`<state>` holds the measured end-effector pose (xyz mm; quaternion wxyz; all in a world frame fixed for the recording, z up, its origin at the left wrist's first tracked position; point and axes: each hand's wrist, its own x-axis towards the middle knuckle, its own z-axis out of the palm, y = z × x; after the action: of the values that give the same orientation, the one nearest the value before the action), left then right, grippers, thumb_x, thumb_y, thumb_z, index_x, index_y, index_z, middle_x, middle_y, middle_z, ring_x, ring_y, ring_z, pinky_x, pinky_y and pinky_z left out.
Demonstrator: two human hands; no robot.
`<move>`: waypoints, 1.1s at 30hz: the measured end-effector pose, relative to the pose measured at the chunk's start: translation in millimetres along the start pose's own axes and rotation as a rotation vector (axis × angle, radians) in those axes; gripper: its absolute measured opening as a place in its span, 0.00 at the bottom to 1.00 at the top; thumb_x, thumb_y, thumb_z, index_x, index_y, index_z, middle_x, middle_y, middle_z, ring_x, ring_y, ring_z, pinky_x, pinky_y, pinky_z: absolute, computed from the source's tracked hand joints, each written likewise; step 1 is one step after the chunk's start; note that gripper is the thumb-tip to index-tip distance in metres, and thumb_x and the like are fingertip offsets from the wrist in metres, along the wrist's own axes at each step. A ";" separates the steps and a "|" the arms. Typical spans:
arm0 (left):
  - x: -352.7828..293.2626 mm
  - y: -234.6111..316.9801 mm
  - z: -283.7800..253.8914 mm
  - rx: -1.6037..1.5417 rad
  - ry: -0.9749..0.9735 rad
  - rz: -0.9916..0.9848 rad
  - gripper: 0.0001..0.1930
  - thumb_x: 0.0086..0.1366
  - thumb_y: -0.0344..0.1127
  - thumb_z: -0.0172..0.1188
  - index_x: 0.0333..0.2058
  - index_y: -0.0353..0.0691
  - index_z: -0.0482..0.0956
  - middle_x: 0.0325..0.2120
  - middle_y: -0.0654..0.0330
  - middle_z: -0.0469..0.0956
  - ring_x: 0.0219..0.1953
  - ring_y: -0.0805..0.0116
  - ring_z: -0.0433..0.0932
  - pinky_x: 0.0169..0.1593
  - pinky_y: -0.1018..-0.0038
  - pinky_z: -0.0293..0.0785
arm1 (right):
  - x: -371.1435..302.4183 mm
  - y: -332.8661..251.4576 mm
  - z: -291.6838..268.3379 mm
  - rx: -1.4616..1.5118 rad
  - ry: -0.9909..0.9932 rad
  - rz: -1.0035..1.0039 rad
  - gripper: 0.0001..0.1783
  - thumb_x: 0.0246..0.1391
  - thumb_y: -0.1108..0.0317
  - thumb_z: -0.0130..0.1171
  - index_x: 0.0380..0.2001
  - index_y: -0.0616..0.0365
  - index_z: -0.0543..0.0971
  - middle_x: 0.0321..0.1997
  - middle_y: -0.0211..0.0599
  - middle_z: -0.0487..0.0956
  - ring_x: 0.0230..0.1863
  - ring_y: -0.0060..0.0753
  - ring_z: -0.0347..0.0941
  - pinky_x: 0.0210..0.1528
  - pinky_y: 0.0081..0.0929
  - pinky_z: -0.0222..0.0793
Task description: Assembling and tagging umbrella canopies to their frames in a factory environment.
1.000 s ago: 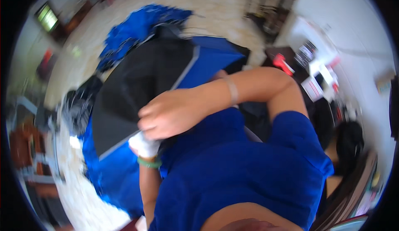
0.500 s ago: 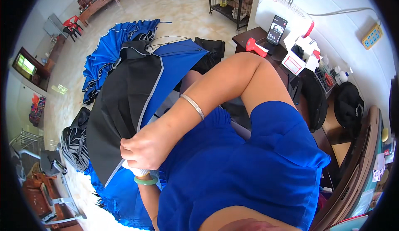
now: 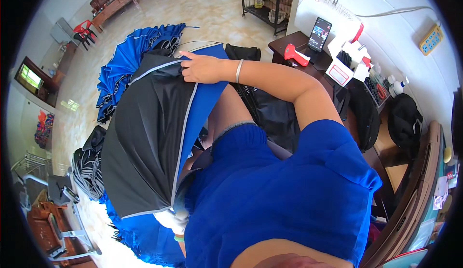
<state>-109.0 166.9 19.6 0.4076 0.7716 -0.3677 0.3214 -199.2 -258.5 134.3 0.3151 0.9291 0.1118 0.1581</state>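
Observation:
A black umbrella canopy (image 3: 144,142) with grey edging and a blue side (image 3: 205,104) lies across my lap. Its thin ribs (image 3: 205,42) show past the far edge. My right hand (image 3: 201,69) grips the canopy's far right edge, one finger sticking out and the rest curled over the cloth. At the near corner of the black cloth, my left hand (image 3: 171,220) wears a white glove; the cloth partly covers its fingers. Creases run down to that corner, where the left hand pinches the canopy. The cloth is drawn out between both hands.
Blue umbrellas (image 3: 128,63) are heaped on the floor beyond, with more blue cloth (image 3: 140,234) at near left and a black-and-white bundle (image 3: 89,164). To the right, a dark table bears a red-and-white handheld device (image 3: 296,54), a phone (image 3: 319,35) and a white box (image 3: 340,72).
My right hand has moved from beside my left hand, away and to the right, to the canopy's far edge. The black cloth is now spread wider and lies over part of my left hand.

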 end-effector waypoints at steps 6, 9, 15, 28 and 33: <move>-14.9 13.3 -17.1 -0.126 0.061 -0.505 0.21 0.60 0.44 0.57 0.40 0.29 0.77 0.29 0.52 0.78 0.31 0.62 0.76 0.34 0.70 0.70 | -3.8 -0.9 -4.6 0.157 0.337 -0.016 0.05 0.50 0.67 0.53 0.29 0.51 0.78 0.30 0.28 0.74 0.48 0.31 0.68 0.66 0.49 0.49; -17.4 13.7 -23.5 -0.202 0.096 -0.748 0.22 0.61 0.45 0.56 0.41 0.28 0.77 0.30 0.51 0.78 0.32 0.61 0.77 0.36 0.70 0.71 | -13.3 7.8 4.6 0.240 0.267 -0.045 0.05 0.51 0.68 0.52 0.30 0.54 0.75 0.28 0.35 0.74 0.43 0.38 0.70 0.60 0.44 0.58; -48.0 -49.3 -40.8 -0.079 0.192 -0.652 0.24 0.65 0.47 0.53 0.48 0.28 0.74 0.41 0.46 0.77 0.42 0.59 0.77 0.47 0.69 0.73 | -22.4 -10.2 -116.6 0.863 0.402 0.138 0.04 0.53 0.68 0.50 0.30 0.56 0.71 0.25 0.43 0.69 0.34 0.45 0.71 0.40 0.40 0.68; 108.3 97.1 -23.8 -0.150 -0.560 0.731 0.30 0.51 0.48 0.66 0.48 0.36 0.71 0.51 0.48 0.71 0.56 0.47 0.68 0.62 0.53 0.59 | 93.0 -66.7 -162.4 1.458 0.305 -0.185 0.11 0.49 0.68 0.57 0.37 0.60 0.76 0.22 0.44 0.76 0.26 0.39 0.74 0.27 0.37 0.66; 132.2 99.6 10.8 -0.096 -0.659 0.742 0.27 0.46 0.39 0.70 0.46 0.40 0.74 0.48 0.53 0.72 0.53 0.52 0.70 0.57 0.58 0.66 | 126.7 -63.5 -159.1 1.460 0.052 -0.577 0.11 0.47 0.69 0.58 0.35 0.59 0.80 0.23 0.43 0.78 0.26 0.38 0.74 0.29 0.37 0.67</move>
<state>-120.4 77.6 159.0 0.1631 0.6295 -0.7413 0.1665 -146.8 -82.8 242.8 -0.3493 0.8314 0.4316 -0.0220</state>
